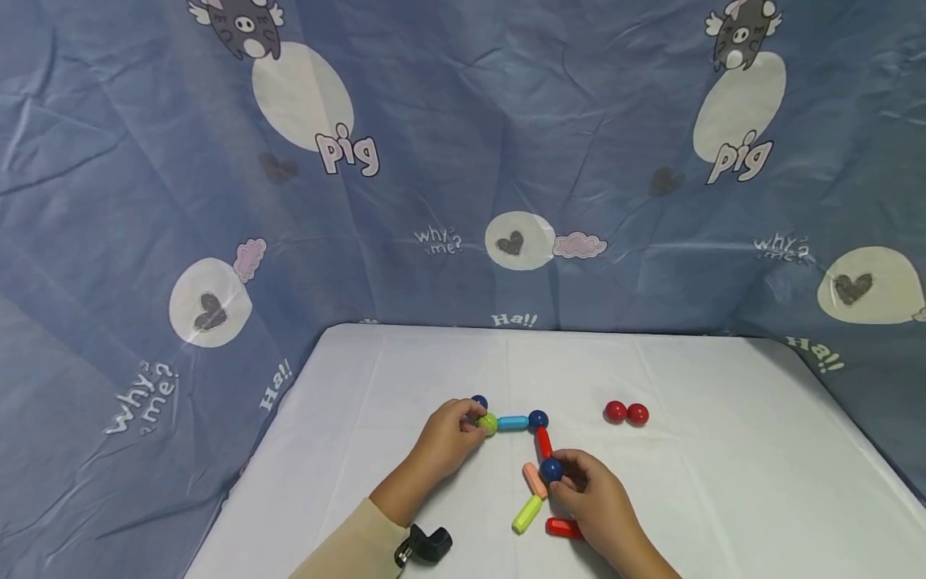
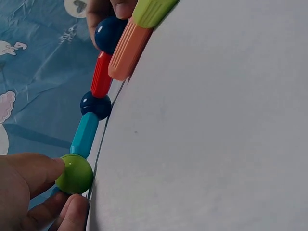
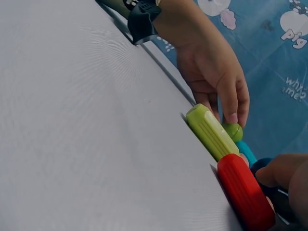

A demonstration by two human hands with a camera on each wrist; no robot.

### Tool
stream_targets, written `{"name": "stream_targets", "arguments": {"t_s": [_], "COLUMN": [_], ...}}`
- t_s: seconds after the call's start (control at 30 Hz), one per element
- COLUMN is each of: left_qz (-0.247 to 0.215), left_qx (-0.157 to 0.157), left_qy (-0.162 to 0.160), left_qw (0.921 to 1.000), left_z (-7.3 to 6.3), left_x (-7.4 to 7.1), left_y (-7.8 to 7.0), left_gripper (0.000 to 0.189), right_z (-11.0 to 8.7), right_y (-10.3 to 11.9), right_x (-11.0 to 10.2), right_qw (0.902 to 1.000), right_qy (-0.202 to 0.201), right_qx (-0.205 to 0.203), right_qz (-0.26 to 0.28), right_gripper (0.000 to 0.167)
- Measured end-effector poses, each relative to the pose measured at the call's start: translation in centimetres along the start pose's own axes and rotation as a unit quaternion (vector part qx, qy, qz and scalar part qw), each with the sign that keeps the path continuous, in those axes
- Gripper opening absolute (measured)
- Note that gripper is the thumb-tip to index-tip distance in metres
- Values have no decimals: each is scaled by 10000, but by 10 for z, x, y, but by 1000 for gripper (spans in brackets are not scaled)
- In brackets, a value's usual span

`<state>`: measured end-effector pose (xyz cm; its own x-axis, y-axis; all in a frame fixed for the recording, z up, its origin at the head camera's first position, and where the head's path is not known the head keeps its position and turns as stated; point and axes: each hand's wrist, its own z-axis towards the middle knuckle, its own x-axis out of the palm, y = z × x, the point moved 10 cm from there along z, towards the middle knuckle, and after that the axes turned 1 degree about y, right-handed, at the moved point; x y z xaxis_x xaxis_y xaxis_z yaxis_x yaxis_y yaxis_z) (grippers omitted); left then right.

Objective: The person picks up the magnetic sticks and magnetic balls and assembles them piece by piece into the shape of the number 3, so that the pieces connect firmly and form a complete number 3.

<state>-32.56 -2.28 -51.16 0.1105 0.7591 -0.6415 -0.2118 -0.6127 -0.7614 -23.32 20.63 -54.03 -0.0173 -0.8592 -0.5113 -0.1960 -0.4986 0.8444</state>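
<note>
A chain of toy balls and rods lies on the white table: a green ball [image 1: 488, 424], a light blue rod [image 1: 514, 423], a dark blue ball [image 1: 538, 420], a red rod [image 1: 544, 443] and a second dark blue ball [image 1: 551, 470]. My left hand [image 1: 443, 440] pinches the green ball between thumb and fingers. At the other end, my right hand [image 1: 597, 497] grips the second dark blue ball. Beside it lie an orange rod [image 1: 534, 480] and a yellow-green rod [image 1: 526, 514], end to end. Another red rod [image 1: 563, 527] is partly hidden under my right hand.
Two red balls [image 1: 626, 412] sit side by side right of the chain. Another dark blue ball [image 1: 480, 400] shows just behind my left fingers. A blue printed cloth [image 1: 448, 161] hangs along the table's far edge. My left wrist wears a black camera mount [image 1: 427, 544].
</note>
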Motion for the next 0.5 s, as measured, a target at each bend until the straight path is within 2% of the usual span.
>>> {"name": "stream_targets", "arguments": {"t_s": [0.5], "left_qz": [143], "left_qx": [-29], "left_qy": [-32], "left_qw": [9999], "left_z": [1], "left_x": [1], "left_y": [0], "left_gripper": [21], "right_z": [-2], "right_y": [7], "right_x": [2], "right_qw": [9979], "right_qy": [52], "right_qx": [-178], "right_qz": [-625], "right_gripper": [42]}}
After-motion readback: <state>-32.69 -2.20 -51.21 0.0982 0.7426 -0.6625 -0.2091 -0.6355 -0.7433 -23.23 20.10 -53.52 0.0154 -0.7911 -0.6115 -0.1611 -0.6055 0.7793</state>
